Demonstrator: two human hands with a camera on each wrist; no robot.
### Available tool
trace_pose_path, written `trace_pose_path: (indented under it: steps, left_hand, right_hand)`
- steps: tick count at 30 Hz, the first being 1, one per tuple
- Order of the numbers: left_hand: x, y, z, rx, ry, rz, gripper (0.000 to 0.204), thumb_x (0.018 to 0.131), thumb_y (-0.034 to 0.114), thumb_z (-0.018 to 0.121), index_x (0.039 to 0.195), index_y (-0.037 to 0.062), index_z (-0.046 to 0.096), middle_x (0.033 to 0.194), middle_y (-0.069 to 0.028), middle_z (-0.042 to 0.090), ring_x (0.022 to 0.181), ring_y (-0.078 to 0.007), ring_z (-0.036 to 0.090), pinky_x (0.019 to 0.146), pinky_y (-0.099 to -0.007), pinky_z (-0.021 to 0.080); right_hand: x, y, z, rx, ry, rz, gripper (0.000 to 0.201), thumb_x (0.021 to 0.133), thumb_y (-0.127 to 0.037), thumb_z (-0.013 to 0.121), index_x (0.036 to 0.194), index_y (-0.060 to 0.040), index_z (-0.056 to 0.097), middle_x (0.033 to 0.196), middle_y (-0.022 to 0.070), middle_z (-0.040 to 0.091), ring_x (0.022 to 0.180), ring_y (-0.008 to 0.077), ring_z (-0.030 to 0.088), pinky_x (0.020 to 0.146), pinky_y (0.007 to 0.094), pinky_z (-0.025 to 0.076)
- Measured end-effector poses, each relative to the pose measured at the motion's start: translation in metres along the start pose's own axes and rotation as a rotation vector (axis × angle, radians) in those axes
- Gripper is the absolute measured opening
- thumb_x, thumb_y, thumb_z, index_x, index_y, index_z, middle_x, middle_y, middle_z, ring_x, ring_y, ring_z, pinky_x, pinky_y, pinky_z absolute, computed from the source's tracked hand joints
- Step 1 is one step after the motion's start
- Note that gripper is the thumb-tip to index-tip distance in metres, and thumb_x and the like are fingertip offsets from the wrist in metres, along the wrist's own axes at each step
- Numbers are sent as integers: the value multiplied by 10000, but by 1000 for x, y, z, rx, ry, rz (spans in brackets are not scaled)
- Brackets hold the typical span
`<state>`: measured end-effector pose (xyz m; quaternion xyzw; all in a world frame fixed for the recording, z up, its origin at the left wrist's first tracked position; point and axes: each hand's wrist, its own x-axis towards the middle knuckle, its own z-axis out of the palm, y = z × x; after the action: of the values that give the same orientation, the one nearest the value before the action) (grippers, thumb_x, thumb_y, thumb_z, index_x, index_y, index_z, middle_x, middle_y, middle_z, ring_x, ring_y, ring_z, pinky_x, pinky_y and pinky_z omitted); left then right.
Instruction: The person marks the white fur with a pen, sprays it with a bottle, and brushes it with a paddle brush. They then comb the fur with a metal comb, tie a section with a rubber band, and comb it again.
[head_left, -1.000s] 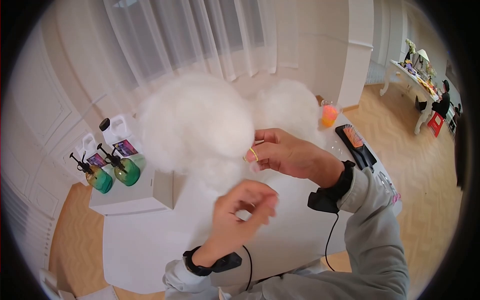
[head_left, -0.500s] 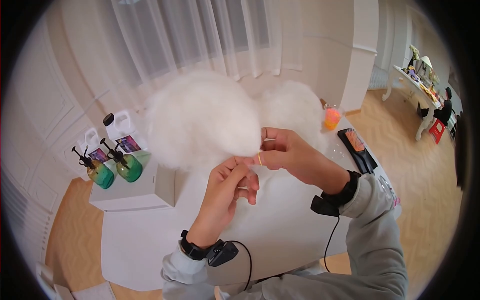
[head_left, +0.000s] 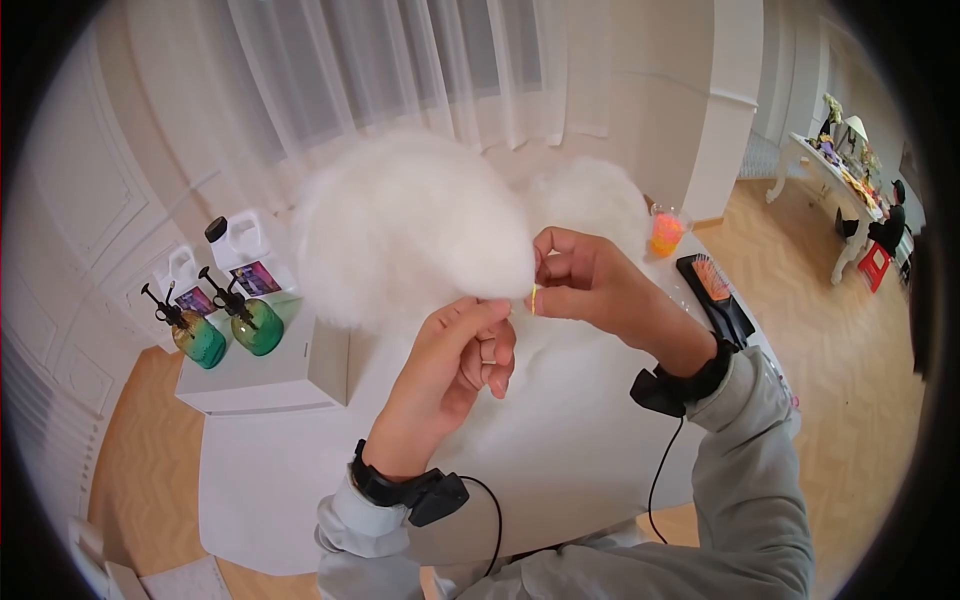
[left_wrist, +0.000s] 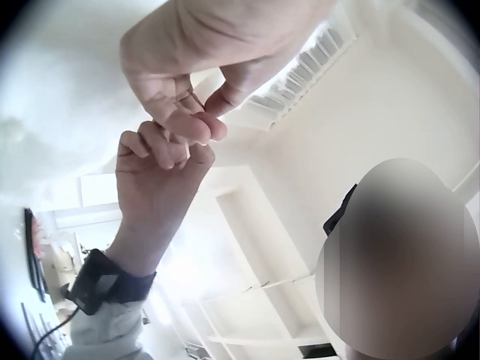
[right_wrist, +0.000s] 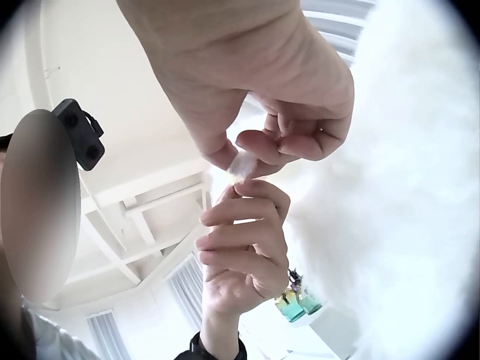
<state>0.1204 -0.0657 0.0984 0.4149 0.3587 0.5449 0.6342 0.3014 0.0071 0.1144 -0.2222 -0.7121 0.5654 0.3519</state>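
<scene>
A large white fluffy mass of hair (head_left: 420,220) stands before me in the head view, filling the right side of the right wrist view. My right hand (head_left: 590,285) is at its near right edge, thumb and fingertips pinching a small white strip (right_wrist: 241,165). A thin yellow rubber band (head_left: 533,298) shows at that hand's thumb. My left hand (head_left: 445,365) meets it from the left, thumb and forefinger pinched together at the strip's lower end, other fingers loosely curled. In the left wrist view the fingertips of both hands overlap, hiding the strip.
Two green spray bottles (head_left: 258,325) and white jugs (head_left: 250,250) stand on a white box (head_left: 270,375) at left. At right are a cup of orange and pink pieces (head_left: 666,232) and a brush (head_left: 712,282) on a black tray. A second white fluffy mass (head_left: 590,195) sits behind.
My left hand has come up from below to join the right hand's fingertips. Both hands have shifted slightly, the right one a little rightward, still pinching.
</scene>
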Motion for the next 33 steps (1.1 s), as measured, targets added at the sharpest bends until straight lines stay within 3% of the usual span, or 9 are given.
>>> trace_pose_path:
  steps: [2,4,7,12,16,21,26,29,33]
  left_hand:
    - [2,-2,-5,-125,-36,-98,228,936,236,543,758,94,533,578,18,467,438,-99,423,394,-246,356]
    - [6,0,-8,-250,-73,-176,216,944,228,529,770,99,529,572,31,441,432,-94,397,388,-245,338]
    - [8,0,-15,-471,-195,-280,209,958,219,508,786,100,527,576,33,436,446,-96,383,400,-246,313]
    - [7,-4,-21,-693,-317,-336,198,964,213,497,805,99,531,582,26,441,461,-106,380,419,-253,294]
    - [2,-8,-17,-563,-224,-237,213,988,228,461,865,64,517,572,42,400,432,-81,370,387,-238,318]
    - [-7,-13,-17,-145,-147,-33,191,975,256,543,913,75,549,655,-9,524,541,-98,493,458,-238,388]
    - [-9,-15,6,14,50,143,200,939,211,635,995,22,602,851,-31,647,853,-114,602,789,-273,487]
    - [-1,-16,-7,21,-37,127,251,939,224,641,1000,-20,646,921,-63,672,945,-132,599,905,-284,446]
    - [5,-8,2,-59,-76,171,261,942,227,638,942,-29,687,928,-76,682,898,-147,602,860,-284,456]
  right_hand:
    - [0,-2,-3,-8,11,3,129,863,-87,627,891,-55,505,713,-46,518,630,29,428,584,205,344]
    - [0,-6,-8,373,-82,303,101,878,-120,593,887,-68,506,692,-57,453,579,30,362,555,210,312]
    - [-2,-9,-8,468,-178,394,92,885,-138,571,885,-78,501,691,-65,400,548,33,306,526,213,273]
    - [-5,-5,-4,486,-170,364,99,884,-138,584,911,-68,519,717,-56,444,550,30,330,510,205,269]
    - [-9,4,4,137,-15,169,135,887,-133,610,974,-42,562,735,-25,533,565,41,399,511,200,312]
    - [-20,-3,12,167,-24,166,109,924,-133,608,991,-52,582,783,3,608,552,37,405,503,189,315]
    - [-24,-2,16,244,-1,149,121,929,-142,619,1005,-48,625,810,37,660,533,39,405,502,188,330]
    - [-25,-3,16,205,0,182,196,918,-189,646,987,-7,666,841,39,693,574,50,435,528,197,364]
    - [-28,6,12,319,-32,198,189,918,-177,645,973,-6,703,843,45,700,570,53,434,524,201,363]
